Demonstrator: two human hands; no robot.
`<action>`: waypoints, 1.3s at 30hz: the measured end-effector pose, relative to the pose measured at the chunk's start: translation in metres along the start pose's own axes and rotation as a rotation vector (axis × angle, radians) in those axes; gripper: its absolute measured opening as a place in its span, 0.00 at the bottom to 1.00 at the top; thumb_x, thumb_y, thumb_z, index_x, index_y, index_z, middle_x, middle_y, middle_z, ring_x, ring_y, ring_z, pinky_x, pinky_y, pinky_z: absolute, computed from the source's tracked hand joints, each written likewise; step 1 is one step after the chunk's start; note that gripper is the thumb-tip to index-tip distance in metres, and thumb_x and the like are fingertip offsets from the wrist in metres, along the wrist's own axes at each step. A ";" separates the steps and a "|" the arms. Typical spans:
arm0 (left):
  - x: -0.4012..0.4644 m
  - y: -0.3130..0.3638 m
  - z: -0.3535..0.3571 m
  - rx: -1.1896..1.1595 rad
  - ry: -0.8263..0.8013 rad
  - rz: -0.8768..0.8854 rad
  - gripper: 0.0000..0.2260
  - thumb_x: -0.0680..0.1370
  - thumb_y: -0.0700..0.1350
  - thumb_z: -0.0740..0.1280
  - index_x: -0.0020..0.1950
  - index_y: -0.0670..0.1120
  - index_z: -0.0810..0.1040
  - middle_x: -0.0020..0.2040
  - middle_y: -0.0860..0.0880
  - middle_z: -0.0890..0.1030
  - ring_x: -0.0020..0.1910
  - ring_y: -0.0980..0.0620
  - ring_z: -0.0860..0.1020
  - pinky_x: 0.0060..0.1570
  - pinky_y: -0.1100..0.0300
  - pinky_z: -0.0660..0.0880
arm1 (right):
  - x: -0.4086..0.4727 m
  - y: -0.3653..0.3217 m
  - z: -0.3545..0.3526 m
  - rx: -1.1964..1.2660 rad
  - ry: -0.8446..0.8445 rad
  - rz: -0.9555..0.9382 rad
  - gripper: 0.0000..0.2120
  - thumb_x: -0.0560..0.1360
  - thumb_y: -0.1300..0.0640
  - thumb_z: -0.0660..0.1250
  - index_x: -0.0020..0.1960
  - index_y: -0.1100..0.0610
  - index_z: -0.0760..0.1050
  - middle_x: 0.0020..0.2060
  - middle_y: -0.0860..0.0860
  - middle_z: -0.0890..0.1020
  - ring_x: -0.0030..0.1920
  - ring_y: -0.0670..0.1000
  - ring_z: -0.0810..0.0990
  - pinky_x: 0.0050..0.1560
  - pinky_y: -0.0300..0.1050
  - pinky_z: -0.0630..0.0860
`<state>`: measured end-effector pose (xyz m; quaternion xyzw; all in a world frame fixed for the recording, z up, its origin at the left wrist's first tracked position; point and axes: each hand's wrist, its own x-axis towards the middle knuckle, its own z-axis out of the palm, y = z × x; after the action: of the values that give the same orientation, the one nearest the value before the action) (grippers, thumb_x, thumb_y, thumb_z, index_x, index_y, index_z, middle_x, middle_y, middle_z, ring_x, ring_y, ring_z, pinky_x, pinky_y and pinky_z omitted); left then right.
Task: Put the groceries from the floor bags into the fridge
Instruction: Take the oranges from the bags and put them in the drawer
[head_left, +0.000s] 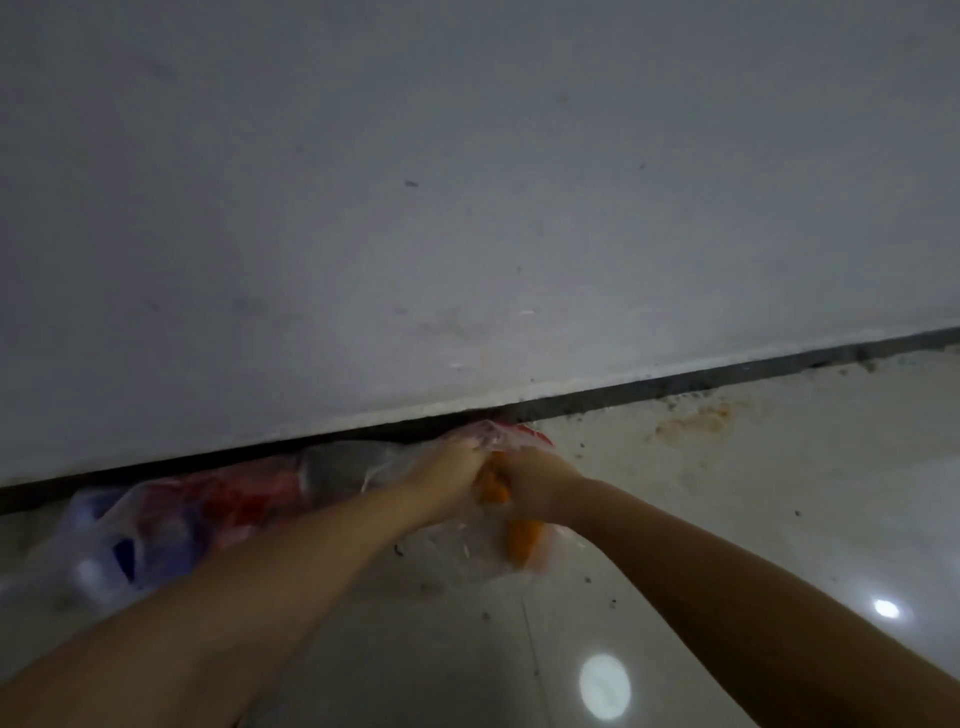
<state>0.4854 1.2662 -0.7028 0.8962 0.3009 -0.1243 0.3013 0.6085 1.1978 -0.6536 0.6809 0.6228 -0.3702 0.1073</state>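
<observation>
A: What lies nearest?

B: Two bare forearms reaching out over the pale glossy floor (779, 467), which carries two round light reflections.

A: And the hands?

B: Two. The left hand (452, 465) and the right hand (540, 483) sit close together, both curled shut around the gathered top of a clear plastic bag (467, 551). How tightly the fingers close I cannot tell; the view is blurred.

A: What is in that bag?

B: Orange items (519, 540), one patch showing between the two hands and another just below the right hand. I cannot count them or say what they are.

A: Any other bags?

B: At least one more bag (130, 540) lies on the floor to the left of the hands, with red and blue shapes inside. A red piece (535, 434) shows just beyond the hands.

A: And farthest?

B: The grey wall (467, 208), with a dark gap along its foot; the bags lie right against it.
</observation>
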 end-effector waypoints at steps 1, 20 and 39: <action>0.021 -0.009 0.008 0.088 0.010 0.070 0.20 0.77 0.51 0.62 0.68 0.47 0.70 0.66 0.45 0.71 0.65 0.46 0.69 0.60 0.53 0.71 | 0.018 0.012 0.016 -0.014 0.000 0.021 0.08 0.79 0.53 0.61 0.53 0.51 0.77 0.53 0.52 0.77 0.55 0.52 0.75 0.52 0.42 0.67; 0.059 -0.008 0.062 0.250 -0.228 0.006 0.27 0.78 0.44 0.63 0.75 0.52 0.56 0.76 0.40 0.50 0.72 0.33 0.57 0.67 0.42 0.65 | 0.033 0.034 0.079 -0.334 -0.094 0.125 0.27 0.75 0.55 0.65 0.72 0.56 0.63 0.68 0.60 0.65 0.63 0.61 0.69 0.56 0.52 0.72; -0.223 0.181 -0.288 -0.199 -0.224 -0.261 0.35 0.71 0.48 0.69 0.74 0.54 0.56 0.68 0.42 0.61 0.63 0.39 0.68 0.57 0.47 0.73 | -0.284 -0.130 -0.207 0.078 0.117 0.275 0.29 0.74 0.46 0.66 0.70 0.53 0.61 0.66 0.56 0.65 0.65 0.58 0.68 0.57 0.50 0.75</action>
<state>0.4334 1.2245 -0.3016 0.7959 0.3899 -0.2311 0.4014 0.5787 1.1313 -0.2854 0.7840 0.5139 -0.3354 0.0940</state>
